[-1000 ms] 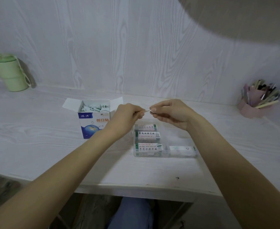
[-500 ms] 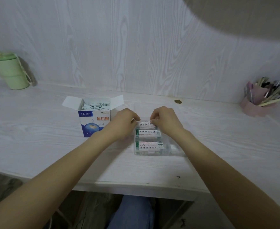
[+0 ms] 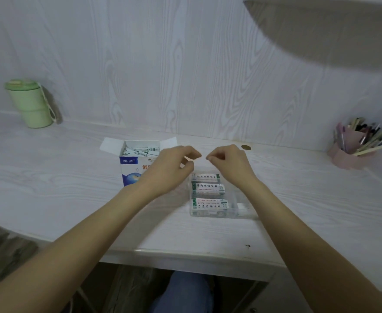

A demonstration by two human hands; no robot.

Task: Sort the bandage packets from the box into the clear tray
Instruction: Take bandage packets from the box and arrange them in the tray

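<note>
A blue and white bandage box point(image 3: 130, 169) stands open on the desk, with several white packets point(image 3: 140, 151) inside. Right of it sits the clear tray point(image 3: 241, 210). Three packets lie in its left part: one at the back point(image 3: 205, 176), one in the middle point(image 3: 208, 188) and one at the front point(image 3: 209, 204). My left hand point(image 3: 169, 170) hovers between the box and the tray, fingers loosely curled, holding nothing. My right hand point(image 3: 228, 163) hovers above the tray's back edge, fingers loosely curled and holding nothing I can see.
A green lidded cup point(image 3: 29, 105) stands at the back left against the wall. A pink holder full of pens point(image 3: 352, 145) stands at the far right. A small round brass disc point(image 3: 246, 147) is set in the desk behind my right hand.
Both hands held one packet between them, lowered it into the back of the tray, and have now let go and lifted away.
</note>
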